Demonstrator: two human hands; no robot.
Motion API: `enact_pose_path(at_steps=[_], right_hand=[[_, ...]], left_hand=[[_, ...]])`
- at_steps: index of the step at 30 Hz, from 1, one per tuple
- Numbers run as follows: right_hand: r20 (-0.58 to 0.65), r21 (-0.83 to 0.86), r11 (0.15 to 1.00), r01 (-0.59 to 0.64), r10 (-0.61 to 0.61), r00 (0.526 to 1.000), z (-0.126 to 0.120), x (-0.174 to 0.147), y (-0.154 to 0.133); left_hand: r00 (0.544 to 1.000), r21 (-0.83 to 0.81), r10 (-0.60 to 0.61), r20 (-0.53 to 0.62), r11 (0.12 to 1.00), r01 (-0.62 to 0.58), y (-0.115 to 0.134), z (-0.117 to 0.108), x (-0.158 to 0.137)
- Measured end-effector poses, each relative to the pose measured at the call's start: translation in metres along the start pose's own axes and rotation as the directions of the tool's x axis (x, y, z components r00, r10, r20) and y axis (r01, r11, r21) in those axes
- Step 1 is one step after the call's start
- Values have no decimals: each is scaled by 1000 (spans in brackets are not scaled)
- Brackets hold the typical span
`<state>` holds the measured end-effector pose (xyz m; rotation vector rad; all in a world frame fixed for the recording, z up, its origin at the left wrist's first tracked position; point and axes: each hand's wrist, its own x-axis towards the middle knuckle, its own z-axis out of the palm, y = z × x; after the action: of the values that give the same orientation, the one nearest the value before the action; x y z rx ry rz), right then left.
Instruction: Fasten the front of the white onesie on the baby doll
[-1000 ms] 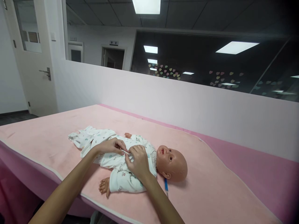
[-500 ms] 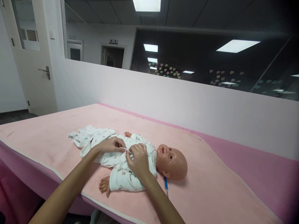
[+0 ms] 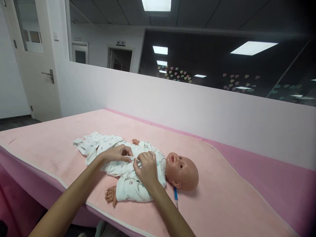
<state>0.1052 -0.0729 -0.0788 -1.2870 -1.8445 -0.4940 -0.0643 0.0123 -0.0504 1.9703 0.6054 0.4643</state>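
A baby doll (image 3: 181,168) lies on its back on a pink padded table (image 3: 222,197), head to the right, dressed in a white printed romper (image 3: 128,187). My left hand (image 3: 118,153) and my right hand (image 3: 146,168) rest on the doll's chest, fingers pinched on a thin white tie (image 3: 133,158) of the romper that runs between them. The doll's bare hand (image 3: 111,195) sticks out of the near sleeve toward me. Its legs point left, covered by the romper's feet (image 3: 86,144).
A blue pen-like object (image 3: 175,195) lies on the pink pad just below the doll's head. A low white partition wall (image 3: 197,108) runs behind the table, with dark glass above it. A white door (image 3: 32,65) stands at the far left.
My hands stay on the doll's chest with the tie; the fingers shift only slightly. The view drifts a little.
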Motion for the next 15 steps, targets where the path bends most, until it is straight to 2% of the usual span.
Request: enact_pose_path(at_steps=[7, 15], right_hand=[[1, -6, 1000, 6, -6, 1000, -1, 0, -2], [-33, 19, 1000, -16, 17, 999, 0, 0, -1]], left_hand=[[1000, -20, -9, 10, 1000, 9, -6, -2, 2], [998, -57, 10, 69, 998, -6, 5, -3, -4]])
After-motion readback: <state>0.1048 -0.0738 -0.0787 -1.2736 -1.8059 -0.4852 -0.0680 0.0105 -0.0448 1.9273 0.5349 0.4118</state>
